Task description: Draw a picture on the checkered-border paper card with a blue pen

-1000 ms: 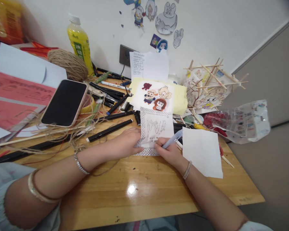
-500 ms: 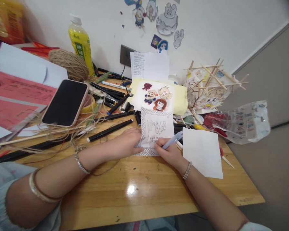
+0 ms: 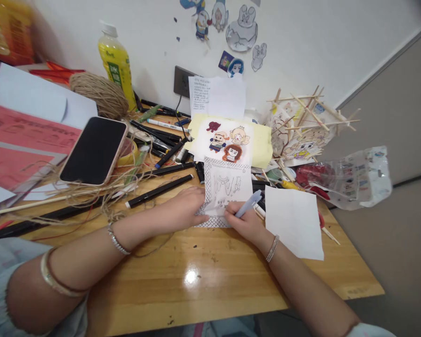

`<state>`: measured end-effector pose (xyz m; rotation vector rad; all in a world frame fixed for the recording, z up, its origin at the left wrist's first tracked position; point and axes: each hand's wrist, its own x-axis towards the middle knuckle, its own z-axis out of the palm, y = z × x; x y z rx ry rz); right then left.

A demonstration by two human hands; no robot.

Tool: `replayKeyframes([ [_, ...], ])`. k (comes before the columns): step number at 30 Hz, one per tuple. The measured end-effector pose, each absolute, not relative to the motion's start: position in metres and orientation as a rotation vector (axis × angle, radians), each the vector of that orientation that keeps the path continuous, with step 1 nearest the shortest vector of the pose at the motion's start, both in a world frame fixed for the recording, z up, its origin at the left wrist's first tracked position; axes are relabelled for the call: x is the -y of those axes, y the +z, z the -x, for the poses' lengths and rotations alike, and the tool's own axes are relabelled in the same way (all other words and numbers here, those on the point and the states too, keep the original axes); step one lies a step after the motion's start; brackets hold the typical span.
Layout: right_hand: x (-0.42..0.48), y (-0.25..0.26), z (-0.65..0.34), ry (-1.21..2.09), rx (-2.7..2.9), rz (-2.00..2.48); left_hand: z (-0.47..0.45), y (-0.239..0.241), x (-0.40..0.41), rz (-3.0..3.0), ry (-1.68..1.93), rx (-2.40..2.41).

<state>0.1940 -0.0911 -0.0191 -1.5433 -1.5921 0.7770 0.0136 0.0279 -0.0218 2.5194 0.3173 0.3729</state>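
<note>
A small white sheet of paper (image 3: pixel 226 189) with a cross-hatched border and pen-drawn lines and characters lies on the wooden table (image 3: pixel 210 271). My right hand (image 3: pixel 244 222) grips a pale blue pen (image 3: pixel 250 204), its tip hidden by the fingers at the sheet's lower right. Flat on the sheet's left edge rests my left hand (image 3: pixel 184 208), fingers stretched out and thumb apart. Just beyond, coloured cartoon figures show on a white paper (image 3: pixel 199 145) laid over a yellow sheet (image 3: pixel 263 145). A blank white paper (image 3: pixel 294 222) lies right of my right hand.
Left are a phone (image 3: pixel 94 150), a ball of twine (image 3: pixel 100 93), a yellow drink bottle (image 3: pixel 115 65) and several black markers (image 3: pixel 159 191). A stick-and-paper structure (image 3: pixel 308 121) and a clear plastic bag (image 3: pixel 354 178) stand at the right. A handwritten page (image 3: pixel 228 96) leans on the wall.
The pen's upper end has tilted slightly to the left in my right hand. My left hand stays in place on the paper.
</note>
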Motion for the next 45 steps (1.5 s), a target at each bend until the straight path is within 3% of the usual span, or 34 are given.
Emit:
replayKeyframes([
  [7, 0.088, -0.022, -0.198, 0.72, 1.309, 1.558, -0.015, -0.023, -0.028, -2.519, 0.34, -0.388],
  [13, 0.082, -0.011, -0.216, 0.394, 1.059, 1.4, -0.013, -0.016, -0.031, -2.239, 0.388, -0.384],
  [17, 0.08, -0.004, -0.237, 0.107, 1.106, 1.435, -0.008, -0.016, -0.038, -1.728, 0.334, -0.44],
  [21, 0.076, -0.005, -0.252, 0.233, 1.077, 1.438, 0.0, -0.011, -0.044, -1.361, 0.354, -0.522],
  [28, 0.078, -0.005, -0.232, 0.688, 1.215, 1.332, 0.012, 0.002, -0.044, -1.424, 0.088, -0.451],
  [35, 0.074, -0.014, -0.232, 0.695, 1.294, 1.345, 0.016, 0.005, -0.061, -1.516, 0.222, -0.439],
  [40, 0.065, -0.022, -0.244, 0.506, 1.1, 1.279, 0.024, 0.016, -0.07, -1.572, 0.406, -0.499],
  [45, 0.068, -0.013, -0.238, 0.544, 0.941, 1.211, 0.022, 0.019, -0.069, -1.399, 0.622, -0.517],
])
